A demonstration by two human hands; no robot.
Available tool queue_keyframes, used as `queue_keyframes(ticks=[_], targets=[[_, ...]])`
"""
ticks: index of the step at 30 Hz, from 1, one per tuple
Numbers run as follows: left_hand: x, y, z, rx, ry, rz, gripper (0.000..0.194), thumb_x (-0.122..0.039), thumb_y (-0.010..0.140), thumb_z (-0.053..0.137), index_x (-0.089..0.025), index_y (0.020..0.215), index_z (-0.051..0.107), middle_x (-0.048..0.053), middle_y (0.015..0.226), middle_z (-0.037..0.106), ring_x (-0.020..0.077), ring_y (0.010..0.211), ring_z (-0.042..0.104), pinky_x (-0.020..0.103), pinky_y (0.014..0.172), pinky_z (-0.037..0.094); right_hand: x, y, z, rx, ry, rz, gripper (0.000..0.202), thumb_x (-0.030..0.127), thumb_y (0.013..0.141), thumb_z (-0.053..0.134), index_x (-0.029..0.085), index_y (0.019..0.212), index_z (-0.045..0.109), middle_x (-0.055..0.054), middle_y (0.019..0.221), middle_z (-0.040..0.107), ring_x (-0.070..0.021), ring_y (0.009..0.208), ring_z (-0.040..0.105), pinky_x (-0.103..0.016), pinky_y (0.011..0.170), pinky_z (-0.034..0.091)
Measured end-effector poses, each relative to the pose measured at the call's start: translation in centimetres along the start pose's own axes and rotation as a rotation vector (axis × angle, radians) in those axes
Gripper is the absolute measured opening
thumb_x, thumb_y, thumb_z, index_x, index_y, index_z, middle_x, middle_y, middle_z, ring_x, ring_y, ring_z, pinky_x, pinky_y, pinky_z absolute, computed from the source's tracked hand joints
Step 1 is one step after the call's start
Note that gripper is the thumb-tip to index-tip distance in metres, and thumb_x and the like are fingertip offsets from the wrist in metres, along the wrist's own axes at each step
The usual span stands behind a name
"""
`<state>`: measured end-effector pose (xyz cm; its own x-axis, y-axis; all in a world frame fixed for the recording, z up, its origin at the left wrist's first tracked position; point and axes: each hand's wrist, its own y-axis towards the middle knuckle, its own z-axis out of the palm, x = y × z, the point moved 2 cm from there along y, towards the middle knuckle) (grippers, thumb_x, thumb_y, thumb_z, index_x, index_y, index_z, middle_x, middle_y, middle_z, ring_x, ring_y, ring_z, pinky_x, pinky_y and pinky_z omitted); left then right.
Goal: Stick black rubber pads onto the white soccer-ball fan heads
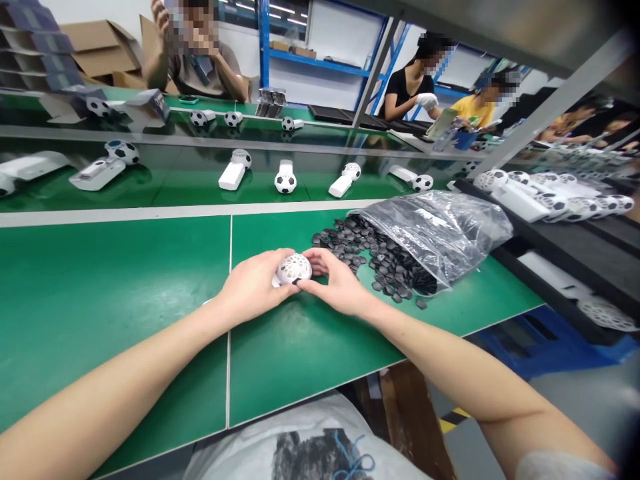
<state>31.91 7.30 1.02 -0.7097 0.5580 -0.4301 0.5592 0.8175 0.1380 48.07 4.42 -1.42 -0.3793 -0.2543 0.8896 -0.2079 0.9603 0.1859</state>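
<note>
Bare forearms (135, 377) extend over a green counter (290, 360); left grip (257, 283) and right grip (339, 287) clasp a round white lattice shell (294, 269) between them, flat black pieces (395, 261) heaped beyond the right grip.

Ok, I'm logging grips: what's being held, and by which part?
A white openwork ball, held by its sides: left hand at its left edge, right hand at its right edge.
</note>
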Motion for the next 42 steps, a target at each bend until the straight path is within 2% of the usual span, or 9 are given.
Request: queue_keyframes(ticks=[3, 6, 12, 22, 26, 30, 35, 40, 42], targets=[[-0.3, -0.2, -0.2, 0.006, 0.015, -0.001, 0.05, -0.044, 0.072, 0.054, -0.026, 0.118, 0.045, 0.0, 0.118, 0.055, 0.0218, 0.102, 0.054, 0.032, 0.081, 0.044, 0.1, 0.0, -0.8, 0.002, -0.008, -0.016, 0.041, 0.027, 0.071, 0.063, 0.019, 0.108, 0.045, -0.007, 0.107, 0.056, -0.0162, 0.099, 0.054, -0.034, 0.089, 0.044], [-0.1, -0.2, -0.6, 0.06, 0.027, -0.003, 0.055, -0.041, 0.068, 0.058, -0.028, 0.119, 0.043, -0.001, 0.118, 0.054, 0.0221, 0.101, 0.054, 0.032, 0.08, 0.044, 0.2, -0.1, -3.5, 0.006, -0.049, 0.044, 0.039, 0.032, 0.071, 0.063, 0.018, 0.105, 0.05, -0.007, 0.107, 0.057, -0.0164, 0.094, 0.056, -0.032, 0.082, 0.047], [1.2, 0.4, -1.4, 0.138, 0.089, 0.135, 0.055, -0.012, 0.067, 0.042, -0.029, 0.12, 0.045, -0.002, 0.112, 0.058, 0.0207, 0.099, 0.052, 0.034, 0.084, 0.04, -0.8, -1.9, -8.5, -0.042, -0.473, 0.125, 0.012, 0.029, 0.075, 0.058, 0.019, 0.076, 0.065, -0.002, 0.08, 0.061, -0.0126, 0.069, 0.055, -0.029, 0.067, 0.045], [1.2, 0.4, -1.2, 0.094, 0.086, 0.224, 0.059, -0.003, 0.067, 0.034, -0.028, 0.118, 0.049, -0.001, 0.111, 0.058, 0.0198, 0.103, 0.048, 0.037, 0.09, 0.034, -1.5, -2.1, -7.0, 0.09, -0.784, 0.106, 0.011, 0.02, 0.075, 0.061, 0.017, 0.084, 0.065, -0.003, 0.08, 0.059, -0.0115, 0.068, 0.055, -0.025, 0.069, 0.044], [0.6, 0.1, -1.1, 0.082, 0.101, 0.179, 0.059, -0.002, 0.068, 0.033, -0.026, 0.119, 0.048, 0.001, 0.108, 0.059, 0.021, 0.101, 0.048, 0.037, 0.085, 0.037, -0.1, -2.8, -5.6, 0.194, -1.187, 0.029, 0.015, 0.017, 0.082, 0.049, 0.013, 0.08, 0.064, -0.009, 0.077, 0.06, -0.0212, 0.077, 0.055, -0.032, 0.068, 0.042], [0.3, -0.1, -1.0, 0.072, 0.119, 0.18, 0.06, -0.001, 0.067, 0.034, -0.025, 0.12, 0.047, 0.002, 0.109, 0.058, 0.0209, 0.101, 0.048, 0.037, 0.086, 0.036, 0.4, -3.4, -4.0, 0.263, -1.424, -0.044, 0.019, 0.003, 0.078, 0.043, 0.009, 0.081, 0.061, -0.012, 0.074, 0.058, -0.0235, 0.071, 0.052, -0.034, 0.063, 0.039], [0.5, -0.2, -1.1, 0.09, 0.126, 0.193, 0.063, -0.002, 0.066, 0.036, -0.025, 0.124, 0.043, 0.004, 0.106, 0.058, 0.0216, 0.1, 0.047, 0.036, 0.085, 0.036, 0.5, -2.6, -4.5, 0.204, -1.318, -0.066, 0.023, 0.002, 0.079, 0.04, 0.009, 0.088, 0.06, -0.015, 0.087, 0.058, -0.0247, 0.083, 0.051, -0.034, 0.069, 0.041], [0.8, -0.3, -0.9, 0.12, 0.065, 0.18, 0.066, -0.023, 0.067, 0.055, -0.026, 0.129, 0.036, 0.006, 0.11, 0.054, 0.0257, 0.103, 0.044, 0.039, 0.088, 0.033, 2.0, -2.0, -4.5, 0.058, -0.686, -0.117, 0.013, 0.017, 0.085, 0.044, 0.018, 0.092, 0.056, -0.003, 0.09, 0.062, -0.0145, 0.083, 0.056, -0.027, 0.074, 0.045], [0.8, -0.3, -0.8, 0.124, 0.038, 0.164, 0.068, -0.035, 0.066, 0.06, -0.026, 0.129, 0.036, 0.006, 0.112, 0.053, 0.0271, 0.105, 0.042, 0.04, 0.089, 0.032, 2.6, -1.8, -3.9, 0.009, -0.589, -0.181, 0.01, 0.019, 0.084, 0.048, 0.02, 0.086, 0.058, -0.002, 0.088, 0.061, -0.014, 0.082, 0.056, -0.027, 0.074, 0.045]])
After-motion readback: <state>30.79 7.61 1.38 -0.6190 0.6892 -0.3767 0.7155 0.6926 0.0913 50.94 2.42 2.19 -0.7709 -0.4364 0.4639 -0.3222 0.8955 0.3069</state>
